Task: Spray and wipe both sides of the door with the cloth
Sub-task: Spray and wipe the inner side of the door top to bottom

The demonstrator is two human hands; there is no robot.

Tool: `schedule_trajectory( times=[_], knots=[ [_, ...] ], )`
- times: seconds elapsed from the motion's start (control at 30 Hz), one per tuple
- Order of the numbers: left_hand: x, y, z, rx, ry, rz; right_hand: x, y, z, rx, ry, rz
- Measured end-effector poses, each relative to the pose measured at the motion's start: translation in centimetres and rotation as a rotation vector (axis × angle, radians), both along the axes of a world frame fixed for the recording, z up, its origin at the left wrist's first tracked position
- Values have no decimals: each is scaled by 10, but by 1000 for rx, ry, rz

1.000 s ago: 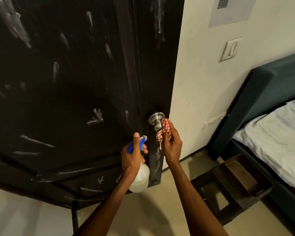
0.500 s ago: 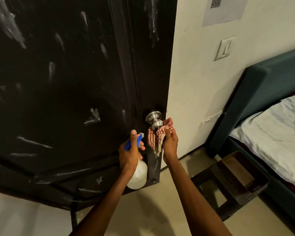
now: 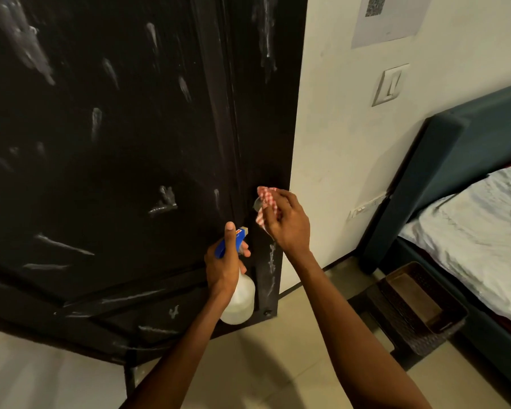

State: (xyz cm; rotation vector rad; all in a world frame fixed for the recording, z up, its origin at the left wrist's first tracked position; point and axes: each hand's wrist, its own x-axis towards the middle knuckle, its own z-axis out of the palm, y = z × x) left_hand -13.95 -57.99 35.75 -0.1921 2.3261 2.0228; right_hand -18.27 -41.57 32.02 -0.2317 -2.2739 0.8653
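Status: wipe stage, approx. mid-task by the look of it. Door (image 3: 115, 160), dark, fills left and centre; its face carries many white streaks and drips of spray, so spraying on this side looks largely done, wiping mostly left. Other side not visible; cannot tell its state.

Right hand (image 3: 286, 222) grips checked cloth (image 3: 266, 202) and presses it over the knob at the door's right edge. Left hand (image 3: 223, 261) grips spray bottle (image 3: 238, 293), just left of and nearer than the cloth. Hands close, not touching.
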Motion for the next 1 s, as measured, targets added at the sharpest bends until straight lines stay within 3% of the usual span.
schedule_trajectory(
  times=[0.1,0.13,0.2,0.3,0.43,0.53,0.6,0.73,0.93,1.0],
  knots=[
    [0,3,4,24,5,-3,3,-7,13,-739,-85,-115],
    [0,3,5,30,7,-2,2,-8,18,-880,-79,-114],
    [-1,3,8,31,10,5,0,-12,24,-932,-83,-115],
    [0,0,10,24,23,6,-1,-22,23,-605,-99,-111],
    [0,-2,13,46,28,29,-7,-24,10,270,-40,12],
    [2,-1,12,43,35,30,-3,-25,8,756,-259,75],
    [3,0,10,43,29,37,0,-27,4,927,-398,117],
    [5,-4,9,72,7,50,3,-24,12,949,-428,53],
    [9,-14,8,106,-1,71,0,-19,13,566,-251,-56],
    [9,-19,8,110,-1,83,-3,-23,11,614,-277,-55]
  ],
)
